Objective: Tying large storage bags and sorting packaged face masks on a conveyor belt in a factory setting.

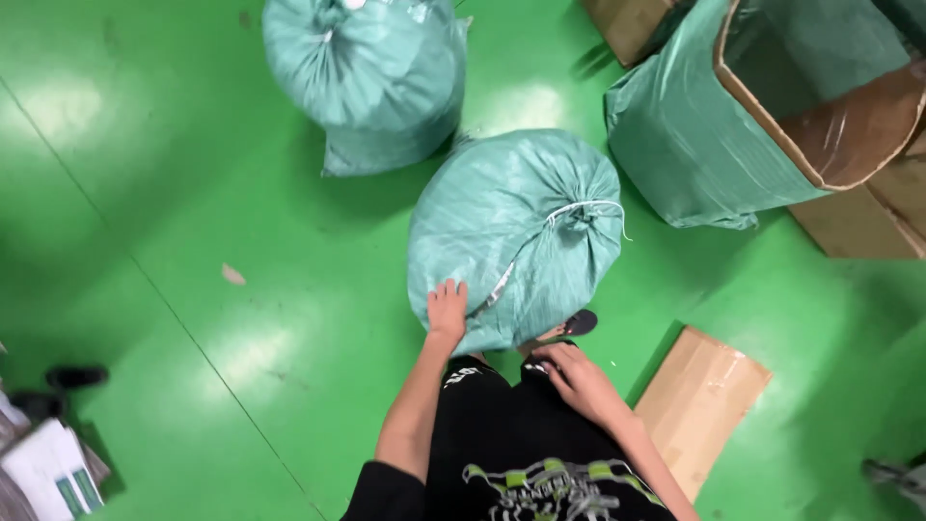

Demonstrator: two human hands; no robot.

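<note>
Glossy green floor (193,241), light glaring off it in patches; a thin seam is running diagonally across it, left of the tied sack.

Tied sack (516,236): teal woven plastic, full and rounded, standing on the floor directly ahead of the person. Its neck is cinched with white cord (584,210) on its upper right side.

Left hand (447,311): lying flat against the lower left face of the tied sack, fingers spread and extended, palm on the fabric. Touching, not grasping.

Right hand (579,378): hanging just below the tied sack, over the black garment (521,434) at the person's waist. Fingers are curling loosely; whether anything is being held cannot be told. Not touching the sack.

A dark shoe tip (579,321) is showing at the sack's lower right edge.

Second teal sack (371,77): standing beyond the tied sack, up and to its left, a little apart.

Lined carton (772,116): right of the tied sack, near it, an open cardboard box with teal sacking wrapped around the outside.

Flat cardboard piece (699,400): lying on the floor below and right of the tied sack.

Small pale scrap (232,275): on the floor, well left of the tied sack.
</note>
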